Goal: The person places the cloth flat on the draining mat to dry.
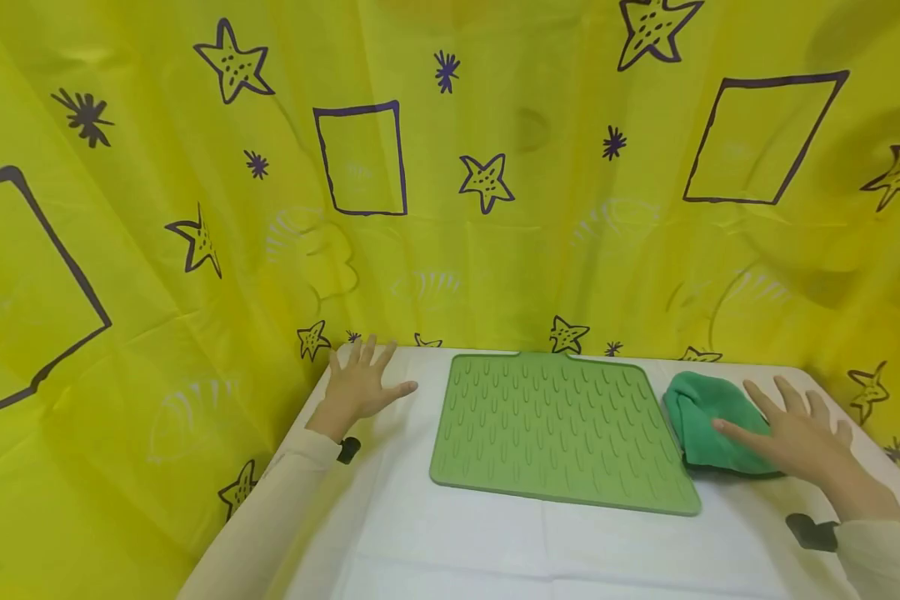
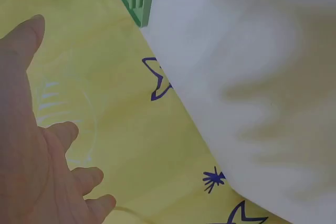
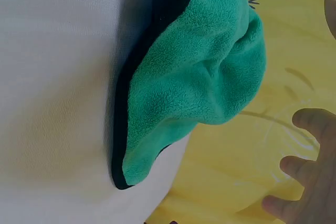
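Note:
A light green ridged mat (image 1: 551,433) lies flat on the white table, and its corner shows at the top of the left wrist view. Just right of it sits a crumpled green cloth (image 1: 708,425) with a dark edge, seen close up as a fuzzy cloth (image 3: 194,77) in the right wrist view. My left hand (image 1: 358,387) is spread over the table's left side, apart from the mat, holding nothing. My right hand (image 1: 806,433) hovers with fingers spread beside the cloth, overlapping it in the head view; the right wrist view shows the fingers apart from it.
The table (image 1: 450,550) is covered in white and its far edge meets a yellow curtain (image 1: 495,250) printed with stars and rectangles. The curtain also closes in the left and right sides. Both hands cast shadows on the tabletop.

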A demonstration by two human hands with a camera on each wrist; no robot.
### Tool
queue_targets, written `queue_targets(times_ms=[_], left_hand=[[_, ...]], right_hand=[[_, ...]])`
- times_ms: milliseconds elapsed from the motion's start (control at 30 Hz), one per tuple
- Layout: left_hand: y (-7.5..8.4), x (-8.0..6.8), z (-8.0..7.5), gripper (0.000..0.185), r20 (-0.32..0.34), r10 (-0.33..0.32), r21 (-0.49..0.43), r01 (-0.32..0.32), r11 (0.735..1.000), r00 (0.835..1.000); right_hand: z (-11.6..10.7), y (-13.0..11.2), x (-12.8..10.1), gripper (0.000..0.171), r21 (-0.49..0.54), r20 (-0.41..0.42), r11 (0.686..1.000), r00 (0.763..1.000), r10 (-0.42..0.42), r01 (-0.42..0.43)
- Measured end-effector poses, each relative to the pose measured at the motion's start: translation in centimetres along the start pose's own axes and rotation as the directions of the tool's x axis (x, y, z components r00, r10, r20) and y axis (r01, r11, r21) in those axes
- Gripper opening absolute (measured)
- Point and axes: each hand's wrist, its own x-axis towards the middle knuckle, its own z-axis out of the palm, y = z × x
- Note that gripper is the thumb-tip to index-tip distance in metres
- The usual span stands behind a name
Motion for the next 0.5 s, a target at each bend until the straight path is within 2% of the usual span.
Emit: queue_targets(times_ms=[267, 500], left_hand=[[2.0, -0.8, 1.2, 0.085, 0.019, 0.05, -0.027, -0.049, 0.998, 0.999], [4.1, -0.8, 1.8, 0.074, -0.062, 0.108, -0.029, -0.11, 0.994, 0.992]], right_hand=[[0.3, -0.7, -0.4, 0.098, -0.03, -0.031, 0.999, 0.999, -0.041, 0.041], [0.3, -2.0, 0.1, 0.085, 0.019, -0.029, 0.994, 0.994, -0.106, 0.106]])
